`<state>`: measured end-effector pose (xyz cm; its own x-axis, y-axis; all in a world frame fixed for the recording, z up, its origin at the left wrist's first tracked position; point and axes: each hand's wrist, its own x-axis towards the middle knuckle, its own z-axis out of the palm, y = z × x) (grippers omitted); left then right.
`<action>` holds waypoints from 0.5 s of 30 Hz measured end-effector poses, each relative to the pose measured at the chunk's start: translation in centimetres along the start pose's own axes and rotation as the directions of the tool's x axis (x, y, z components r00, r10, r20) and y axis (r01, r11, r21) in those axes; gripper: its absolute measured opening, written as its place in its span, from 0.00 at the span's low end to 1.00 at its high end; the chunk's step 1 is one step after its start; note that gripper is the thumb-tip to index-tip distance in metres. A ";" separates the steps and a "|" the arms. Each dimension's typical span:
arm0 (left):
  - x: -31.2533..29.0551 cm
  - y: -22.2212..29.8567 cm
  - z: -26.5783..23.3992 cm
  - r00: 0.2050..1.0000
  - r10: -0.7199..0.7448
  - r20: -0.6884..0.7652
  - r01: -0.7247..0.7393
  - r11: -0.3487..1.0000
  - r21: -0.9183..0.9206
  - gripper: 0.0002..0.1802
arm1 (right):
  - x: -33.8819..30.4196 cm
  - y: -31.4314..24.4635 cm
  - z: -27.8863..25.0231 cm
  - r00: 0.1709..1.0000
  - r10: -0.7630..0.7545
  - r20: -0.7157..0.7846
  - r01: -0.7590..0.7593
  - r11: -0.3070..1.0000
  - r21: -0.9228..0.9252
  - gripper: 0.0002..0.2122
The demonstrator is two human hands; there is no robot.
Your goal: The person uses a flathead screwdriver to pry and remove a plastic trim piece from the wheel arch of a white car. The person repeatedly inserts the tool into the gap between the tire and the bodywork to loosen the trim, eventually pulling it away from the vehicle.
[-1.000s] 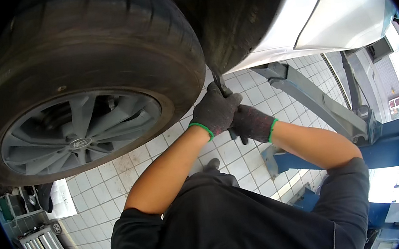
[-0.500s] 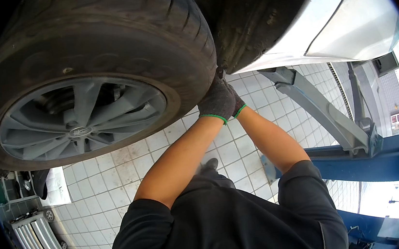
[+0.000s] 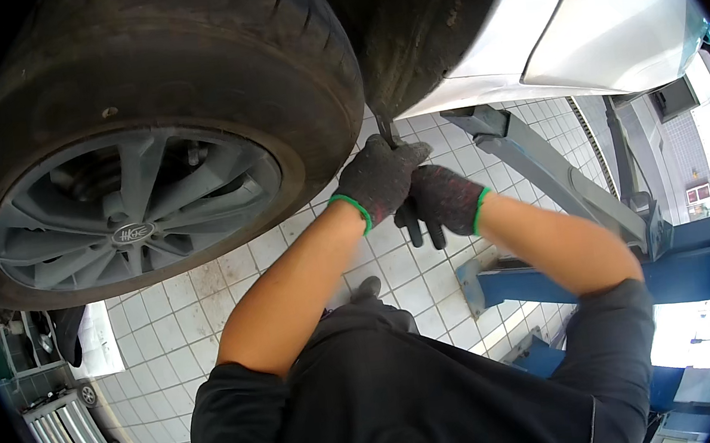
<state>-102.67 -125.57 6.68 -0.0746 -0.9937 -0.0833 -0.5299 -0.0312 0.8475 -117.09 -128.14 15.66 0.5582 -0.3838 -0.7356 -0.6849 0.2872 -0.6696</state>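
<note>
Gripping a dark slim tool [image 3: 387, 132] with both gloved hands, a person works just beside the tyre [image 3: 184, 75] of a raised silver car [image 3: 559, 18]. The left hand [image 3: 378, 177] has its fingers curled tight around the tool's shaft, right at the tyre's edge where the tool disappears into the dark wheel arch [image 3: 421, 24]; the right hand [image 3: 442, 202] sits just below it, touching the left, fingers also folded closed around the lower part of the tool, probably for steadying and extra force. What the tool's tip meets cannot be made out. The grey alloy wheel [image 3: 134, 214] faces the camera, left of the hands. To the right of the tyre a grey lift arm [image 3: 558, 174] reaches under the car from a blue lift post [image 3: 696, 259]. Below the tyre lie white floor tiles [image 3: 183, 317] and a tool trolley [image 3: 70, 437]. The tyre crowds the hands closely.
</note>
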 end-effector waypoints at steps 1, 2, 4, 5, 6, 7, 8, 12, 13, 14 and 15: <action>0.3 -0.6 -0.2 0.991 0.134 0.008 -0.134 0.982 0.137 0.33 | 0.0 -0.3 -0.4 1.000 0.011 0.002 -0.011 1.000 0.015 0.11; 0.0 0.1 -0.4 0.977 0.213 0.009 -0.209 0.950 0.231 0.27 | 0.4 0.2 -0.5 1.000 -0.019 -0.017 0.019 1.000 -0.003 0.10; 0.6 -0.6 0.6 0.953 0.275 -0.130 -0.222 0.920 0.323 0.18 | 2.9 2.0 -0.5 0.996 -0.082 -0.031 0.080 0.995 -0.064 0.09; 1.9 -3.4 3.1 0.927 0.256 -0.273 -0.168 0.936 0.308 0.14 | 4.9 3.4 -0.6 0.969 -0.242 -0.055 0.227 0.954 -0.198 0.08; 3.1 -4.6 4.4 0.914 0.239 -0.328 -0.134 0.940 0.313 0.14 | 8.1 5.9 -1.7 0.912 -0.403 -0.071 0.353 0.862 -0.363 0.08; 3.8 -4.7 5.2 0.892 0.241 -0.382 -0.108 0.935 0.337 0.14 | 11.5 8.5 -2.9 0.832 -0.552 -0.062 0.448 0.732 -0.513 0.08; 4.4 -5.1 5.5 0.857 0.250 -0.450 -0.075 0.926 0.371 0.14 | 13.7 9.5 -3.4 0.729 -0.684 -0.006 0.520 0.560 -0.645 0.08; 5.7 -4.3 5.9 0.669 0.300 -0.680 0.040 0.899 0.436 0.13 | 18.4 8.8 -3.1 0.477 -0.864 -0.162 0.487 0.413 -0.769 0.09; 5.2 -3.2 5.5 0.659 0.249 -0.709 0.069 0.919 0.387 0.14 | 18.9 8.5 -3.3 0.498 -0.848 -0.183 0.483 0.446 -0.753 0.09; 5.6 -3.6 6.0 0.687 0.224 -0.692 0.088 0.919 0.385 0.16 | 19.2 8.4 -3.3 0.511 -0.837 -0.196 0.479 0.466 -0.744 0.09; 5.7 -3.8 6.2 0.715 0.200 -0.670 0.105 0.917 0.386 0.19 | 19.7 8.4 -3.2 0.520 -0.828 -0.210 0.469 0.483 -0.740 0.09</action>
<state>-106.28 -130.47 -0.30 0.4069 -0.7883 0.4615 -0.8193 -0.0915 0.5660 -113.33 -136.09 -4.10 0.7591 -0.6216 0.1930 -0.4149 -0.6906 -0.5924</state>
